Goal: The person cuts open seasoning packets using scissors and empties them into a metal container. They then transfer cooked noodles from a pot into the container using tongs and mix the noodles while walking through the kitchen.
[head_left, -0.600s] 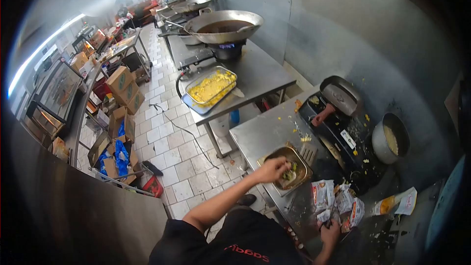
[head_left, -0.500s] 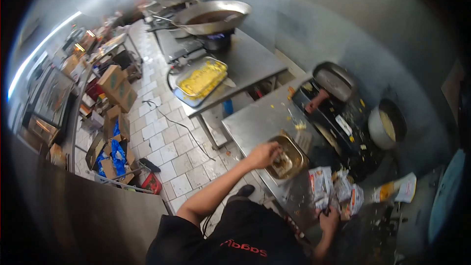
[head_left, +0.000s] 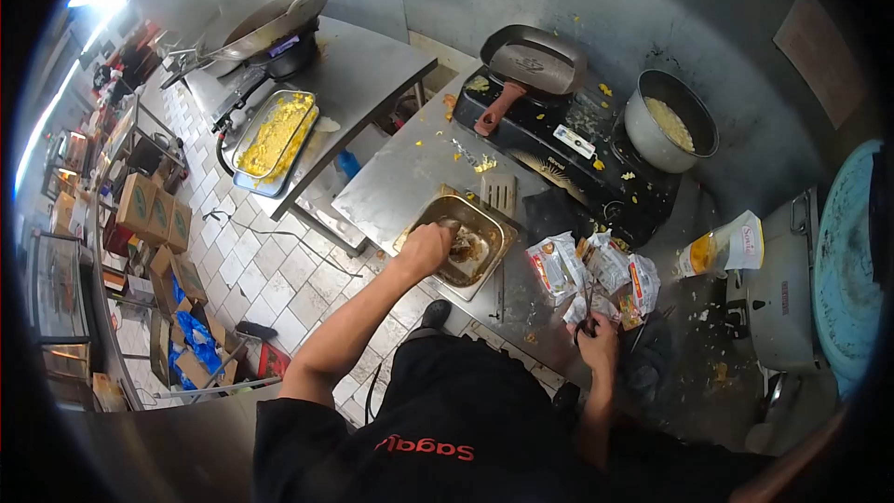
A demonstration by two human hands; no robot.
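My left hand (head_left: 426, 250) is over the near-left rim of a small rectangular metal pan (head_left: 506, 240) with brown residue inside. Its fingers are closed, and a small dark shape shows at their tips that I cannot make out. Low on the right, my right hand (head_left: 598, 343) grips dark-handled scissors (head_left: 587, 324), blades pointing up among the packets. Several torn white and orange packets (head_left: 555, 265) lie just beyond that hand. A slotted turner (head_left: 498, 194) rests beside the pan's far corner.
A black stove (head_left: 549, 154) bears a square pan (head_left: 533, 61) and a grey pot (head_left: 666, 126). A yellow-filled tray (head_left: 298, 135) and a large wok (head_left: 279, 14) occupy the left table. A yellow-white pouch (head_left: 722, 247) lies right, near a teal round lid (head_left: 847, 265). A cable (head_left: 289, 237) crosses the floor.
The view has swung right, so the counter and tables appear further left. My left hand stays at the metal pan, now turned more fist-like. My right hand still holds the scissors by the packets.
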